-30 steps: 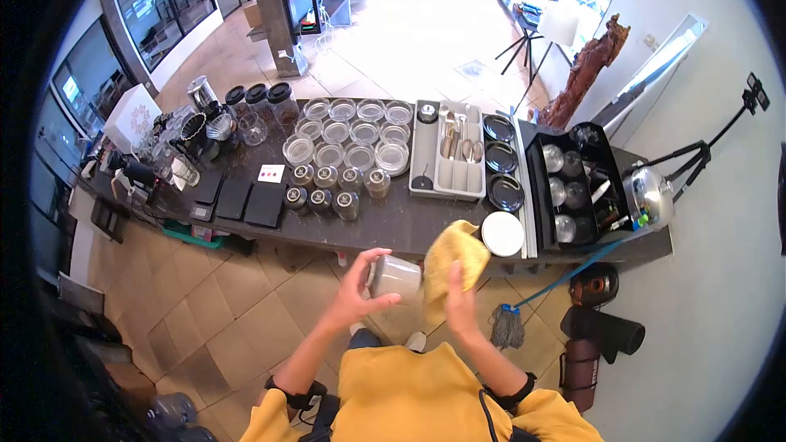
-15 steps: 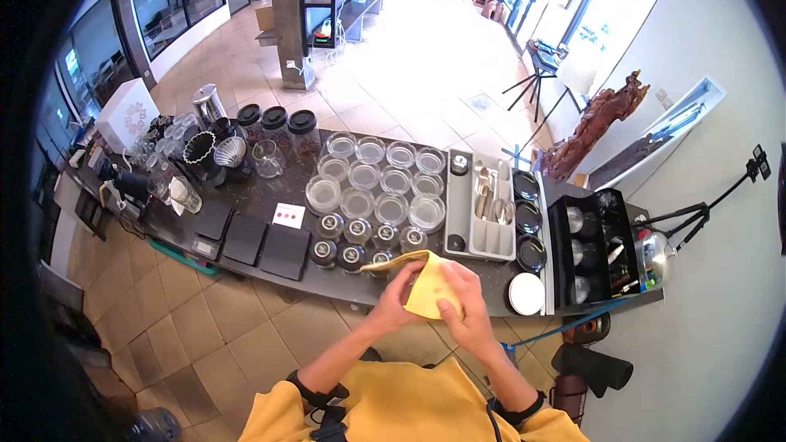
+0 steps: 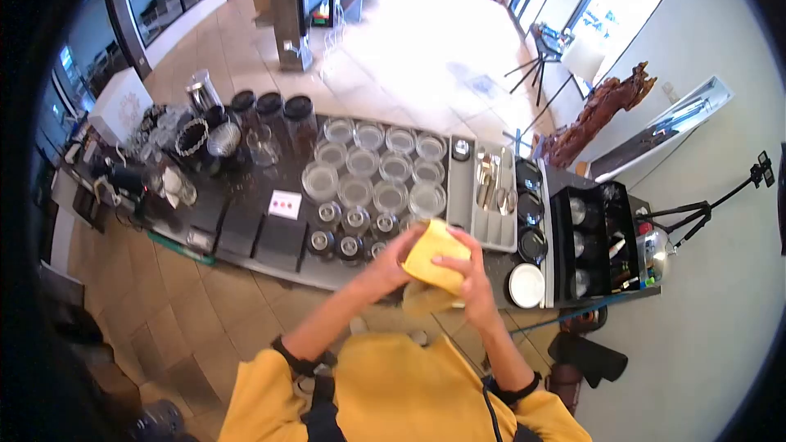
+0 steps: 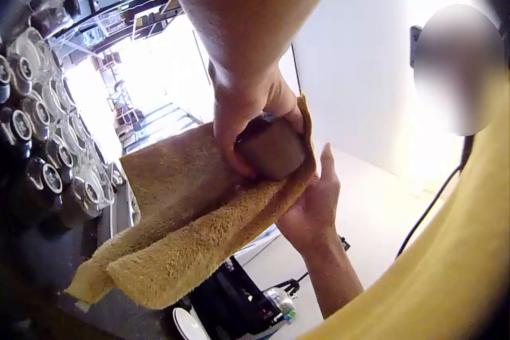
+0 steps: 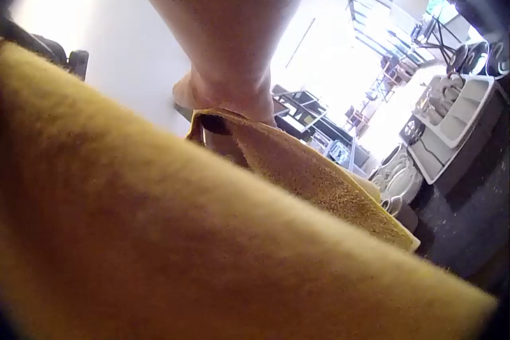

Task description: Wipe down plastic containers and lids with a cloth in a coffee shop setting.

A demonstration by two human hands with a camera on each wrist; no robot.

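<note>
A person in a yellow top (image 3: 409, 385) stands at the near edge of a long dark table (image 3: 288, 170), both hands over that edge in the head view. Tiled floor (image 3: 229, 311) shows between the person and the table, and more lies beyond the table's far edge. The left hand (image 3: 390, 267) has its fingers bent round a glass jar (image 4: 275, 149), spread about as wide as the jar. The right hand (image 3: 477, 285) has its fingers bent against a yellow cloth (image 3: 437, 257), which wraps part of the jar and hangs loose on one side.

Just past the hands, small lidded jars (image 3: 350, 244) and rows of glass dishes (image 3: 360, 162) crowd the table. A cutlery tray (image 3: 460, 200) stands beside them, then black round dishes (image 3: 532, 244), a white disc (image 3: 526, 285) near the edge, and a black organizer (image 3: 594, 250) by the table's right end.
</note>
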